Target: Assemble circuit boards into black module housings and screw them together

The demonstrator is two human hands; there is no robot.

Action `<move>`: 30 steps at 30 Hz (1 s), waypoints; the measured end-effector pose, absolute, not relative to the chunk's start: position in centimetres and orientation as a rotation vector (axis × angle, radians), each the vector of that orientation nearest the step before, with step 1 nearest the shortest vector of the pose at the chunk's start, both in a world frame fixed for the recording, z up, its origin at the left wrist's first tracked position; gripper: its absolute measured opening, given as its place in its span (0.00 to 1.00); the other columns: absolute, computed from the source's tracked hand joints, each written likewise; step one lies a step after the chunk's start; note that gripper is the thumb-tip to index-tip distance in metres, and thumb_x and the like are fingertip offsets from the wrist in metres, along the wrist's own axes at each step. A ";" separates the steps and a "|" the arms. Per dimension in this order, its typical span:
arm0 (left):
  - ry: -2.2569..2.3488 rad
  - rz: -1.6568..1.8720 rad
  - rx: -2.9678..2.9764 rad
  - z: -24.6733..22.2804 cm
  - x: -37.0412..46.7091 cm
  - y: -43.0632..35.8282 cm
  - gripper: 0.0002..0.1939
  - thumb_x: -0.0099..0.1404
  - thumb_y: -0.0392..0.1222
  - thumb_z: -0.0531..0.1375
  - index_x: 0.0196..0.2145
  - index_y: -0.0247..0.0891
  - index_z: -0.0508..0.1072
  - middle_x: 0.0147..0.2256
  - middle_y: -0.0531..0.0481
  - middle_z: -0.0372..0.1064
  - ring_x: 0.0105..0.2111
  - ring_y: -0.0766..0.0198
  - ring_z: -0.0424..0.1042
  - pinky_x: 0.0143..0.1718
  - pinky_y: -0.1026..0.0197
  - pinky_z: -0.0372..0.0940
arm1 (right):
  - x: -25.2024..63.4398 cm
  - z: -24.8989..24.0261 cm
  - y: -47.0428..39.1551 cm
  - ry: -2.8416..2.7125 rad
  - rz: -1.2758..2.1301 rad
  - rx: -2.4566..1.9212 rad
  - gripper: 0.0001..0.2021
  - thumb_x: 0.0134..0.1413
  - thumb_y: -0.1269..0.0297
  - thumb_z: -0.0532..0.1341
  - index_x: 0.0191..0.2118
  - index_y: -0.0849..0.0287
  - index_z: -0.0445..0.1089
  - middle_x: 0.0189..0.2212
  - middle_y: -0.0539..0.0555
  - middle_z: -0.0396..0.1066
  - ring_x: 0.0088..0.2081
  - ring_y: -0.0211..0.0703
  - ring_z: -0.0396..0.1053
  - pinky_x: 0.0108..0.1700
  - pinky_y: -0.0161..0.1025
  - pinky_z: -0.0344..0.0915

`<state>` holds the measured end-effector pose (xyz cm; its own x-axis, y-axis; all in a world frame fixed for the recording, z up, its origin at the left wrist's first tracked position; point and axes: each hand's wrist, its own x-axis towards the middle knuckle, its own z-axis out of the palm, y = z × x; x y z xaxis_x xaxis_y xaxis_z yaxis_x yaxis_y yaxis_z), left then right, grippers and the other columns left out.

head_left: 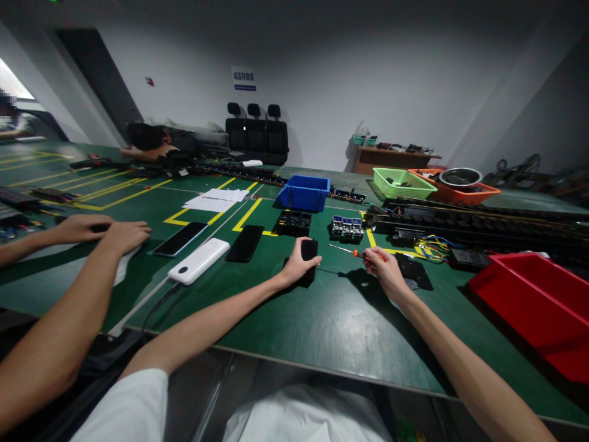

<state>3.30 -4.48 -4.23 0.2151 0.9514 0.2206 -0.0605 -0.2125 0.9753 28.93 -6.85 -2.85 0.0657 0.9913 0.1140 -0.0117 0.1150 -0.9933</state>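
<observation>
My left hand (298,265) is closed around a small black box-shaped part (309,249), held upright just over the green table (276,319). In my right hand (384,268) is a screwdriver (361,254) with an orange and black handle, its thin shaft pointing left toward the black part. Beyond my left hand sits a group of black modules (293,223). Farther right stands a cluster of silver and blue modules (346,228). A flat black plate (416,272) lies by my right wrist.
A blue bin (304,191) stands behind the modules, a red bin (538,307) at right. Left of me lie a white power bank (199,261), a black phone (245,244) and another phone (181,239). A co-worker's hands (110,233) rest farther left. Long black assemblies (478,227) extend across the right.
</observation>
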 end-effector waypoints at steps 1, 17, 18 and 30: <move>0.899 1.209 1.418 -4.2 3.3 -4.5 0.31 0.52 0.46 0.65 0.50 0.40 0.56 0.33 0.53 0.64 0.26 0.68 0.70 0.30 0.63 0.65 | 28.9 -2.9 -6.8 -1.193 1.097 -1.141 0.15 0.49 0.51 0.65 0.32 0.58 0.69 0.24 0.48 0.66 0.21 0.31 0.60 0.24 0.31 0.57; 0.719 1.143 1.148 -3.6 3.9 -5.2 0.38 0.46 0.40 0.70 0.51 0.41 0.56 0.38 0.49 0.66 0.32 0.63 0.72 0.31 0.60 0.68 | 27.9 -2.3 -7.7 -1.205 1.197 -1.050 0.13 0.48 0.53 0.66 0.32 0.58 0.70 0.25 0.48 0.64 0.25 0.33 0.61 0.25 0.30 0.58; 0.694 1.128 1.118 -3.5 3.9 -5.3 0.38 0.46 0.40 0.70 0.51 0.41 0.56 0.38 0.49 0.66 0.32 0.64 0.72 0.31 0.60 0.68 | 27.8 -2.2 -7.8 -1.202 1.205 -1.043 0.13 0.48 0.54 0.66 0.32 0.58 0.70 0.25 0.48 0.64 0.25 0.33 0.61 0.26 0.30 0.58; 0.583 1.027 1.083 -3.0 3.8 -6.0 0.36 0.48 0.39 0.68 0.52 0.40 0.56 0.37 0.49 0.67 0.33 0.62 0.72 0.32 0.60 0.68 | 27.1 -1.6 -8.5 -1.232 1.228 -1.071 0.15 0.45 0.51 0.67 0.31 0.58 0.69 0.26 0.49 0.66 0.25 0.34 0.62 0.25 0.32 0.58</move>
